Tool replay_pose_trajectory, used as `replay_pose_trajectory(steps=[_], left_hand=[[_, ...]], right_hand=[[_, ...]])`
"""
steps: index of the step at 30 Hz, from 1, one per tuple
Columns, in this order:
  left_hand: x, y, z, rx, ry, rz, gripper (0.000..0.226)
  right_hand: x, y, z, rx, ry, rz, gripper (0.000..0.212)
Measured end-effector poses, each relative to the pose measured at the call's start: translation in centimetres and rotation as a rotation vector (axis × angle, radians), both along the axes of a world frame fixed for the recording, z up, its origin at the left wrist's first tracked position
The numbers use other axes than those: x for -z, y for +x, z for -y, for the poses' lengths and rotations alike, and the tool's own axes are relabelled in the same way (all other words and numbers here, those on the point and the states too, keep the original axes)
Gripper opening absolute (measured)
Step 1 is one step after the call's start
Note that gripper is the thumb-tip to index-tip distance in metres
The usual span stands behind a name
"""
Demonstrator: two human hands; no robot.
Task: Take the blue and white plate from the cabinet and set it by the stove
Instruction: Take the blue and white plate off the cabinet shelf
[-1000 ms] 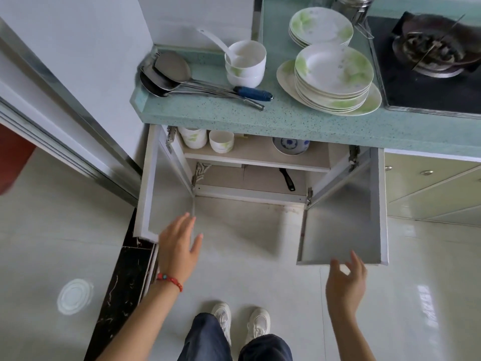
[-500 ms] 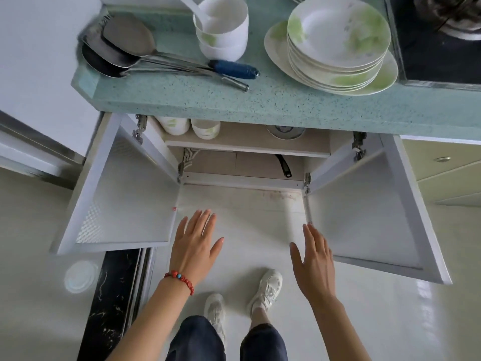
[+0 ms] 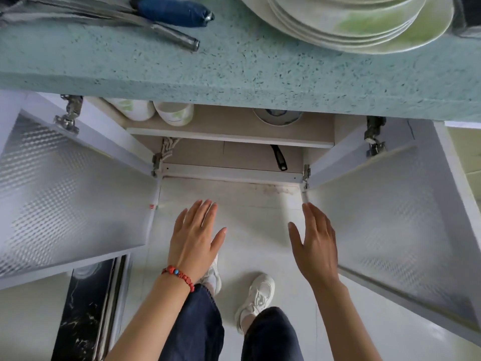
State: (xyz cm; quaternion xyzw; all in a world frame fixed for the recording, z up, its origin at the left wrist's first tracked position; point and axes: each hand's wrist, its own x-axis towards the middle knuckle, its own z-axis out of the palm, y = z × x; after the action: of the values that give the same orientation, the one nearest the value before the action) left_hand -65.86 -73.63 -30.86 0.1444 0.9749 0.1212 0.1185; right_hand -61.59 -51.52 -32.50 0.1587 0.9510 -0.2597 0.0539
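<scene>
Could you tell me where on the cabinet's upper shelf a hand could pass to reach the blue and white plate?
The shelf is bare between the cups at its left and the blue and white plate at right. The left end is crowded.

Bright even daylight; wide-angle edge distortion; slight motion blur.

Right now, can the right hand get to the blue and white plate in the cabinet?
Probably yes. Both cabinet doors stand wide open, and the blue and white plate sits alone on the upper shelf, with nothing in front. The right hand is open and empty, but well below the shelf, under the countertop overhang.
</scene>
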Motion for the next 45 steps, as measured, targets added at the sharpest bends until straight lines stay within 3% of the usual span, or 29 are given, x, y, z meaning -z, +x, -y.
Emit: replay_pose_trajectory(steps=[18, 22, 29, 34, 38, 41, 45], left_hand=[[18.9, -15.3, -4.0, 0.088, -0.012, -0.243, 0.058], [20.9, -18.3, -4.5, 0.138, -0.008, -0.305, 0.054], [21.6, -24.7, -6.2, 0.120, 0.159, -0.459, 0.050], [22.0, -29.4, -9.2, -0.002, 0.380, -0.362, 0.047], [22.3, -32.5, -10.6, -0.078, 0.408, -0.271, 0.044], [22.6, -33.8, -11.8, -0.089, 0.424, -0.325, 0.036], [22.6, -34.0, -13.1, -0.139, 0.567, -0.309, 0.026]], right_hand=[[19.3, -14.1, -4.8, 0.033, 0.091, -0.288, 0.047], [20.9, -17.6, -5.3, 0.031, 0.095, -0.413, 0.047], [21.4, -23.9, -8.0, -0.012, 0.137, -0.678, 0.042], [20.2, -28.4, -10.6, 0.077, 0.093, -0.678, 0.041], [19.7, -31.8, -11.6, 0.187, -0.005, -0.633, 0.037], [19.7, -33.9, -12.2, 0.219, -0.022, -0.555, 0.021], [19.9, -34.6, -12.7, 0.215, -0.021, -0.445, 0.019]])
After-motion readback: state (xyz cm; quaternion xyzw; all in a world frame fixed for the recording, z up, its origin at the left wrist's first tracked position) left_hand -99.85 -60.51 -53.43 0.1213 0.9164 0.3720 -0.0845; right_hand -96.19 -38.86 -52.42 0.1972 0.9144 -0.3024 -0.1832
